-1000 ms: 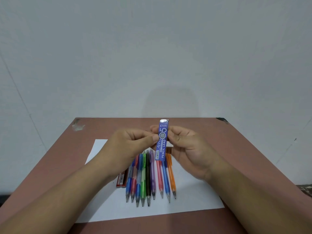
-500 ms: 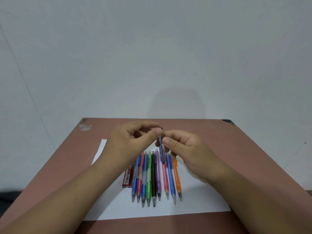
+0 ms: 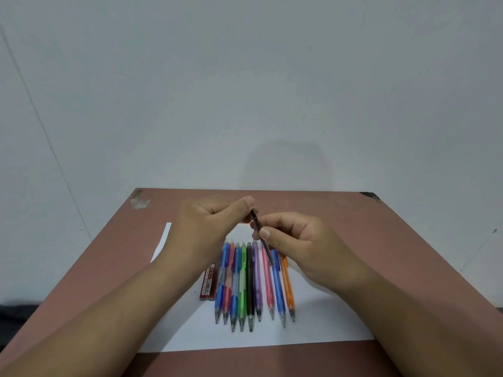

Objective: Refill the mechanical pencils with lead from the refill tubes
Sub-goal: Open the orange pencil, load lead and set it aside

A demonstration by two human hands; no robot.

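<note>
Both hands raised, each grip (image 3: 251, 213) seemingly pinched.

The brown table (image 3: 340, 229) carries a white paper (image 3: 313, 322), and on this paper lie a row of pencils (image 3: 253, 281) and a red tube (image 3: 208, 284) beside them.

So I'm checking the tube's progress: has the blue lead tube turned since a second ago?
Yes. The blue lead tube now shows its thin edge, tilted over the row of pencils, gripped by both hands.

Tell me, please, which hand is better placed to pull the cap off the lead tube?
Probably the left hand: its fingertips pinch the top end of the lead tube, while the right hand grips the tube's middle and steadies it.
</note>
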